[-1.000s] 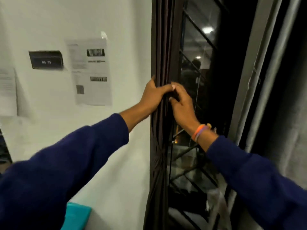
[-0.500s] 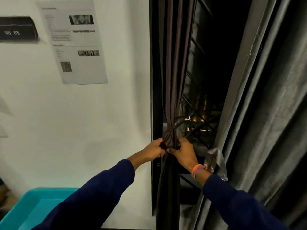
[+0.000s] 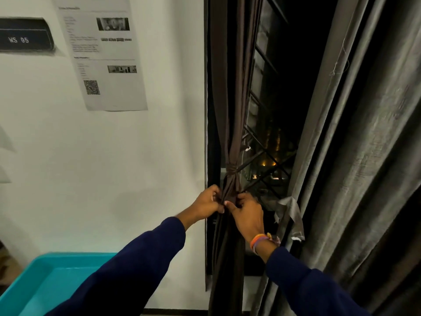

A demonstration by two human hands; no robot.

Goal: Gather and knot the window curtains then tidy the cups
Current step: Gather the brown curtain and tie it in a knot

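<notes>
A dark brown curtain hangs gathered along the left side of the window, cinched by a narrow tie of the same cloth. Just below that tie, my left hand pinches the bunched fabric from the left. My right hand pinches it from the right, thumb and fingers curled into the folds. A second, grey curtain hangs loose on the right side of the window. No cups are in view.
A white wall with a printed sheet and a black sign fills the left. A teal plastic tub sits at the lower left. Behind the curtains is a dark window with a metal grille.
Both hands slid down the brown curtain from up high to just under the tie, and my view dropped with them. Since half a second ago they have barely moved.
</notes>
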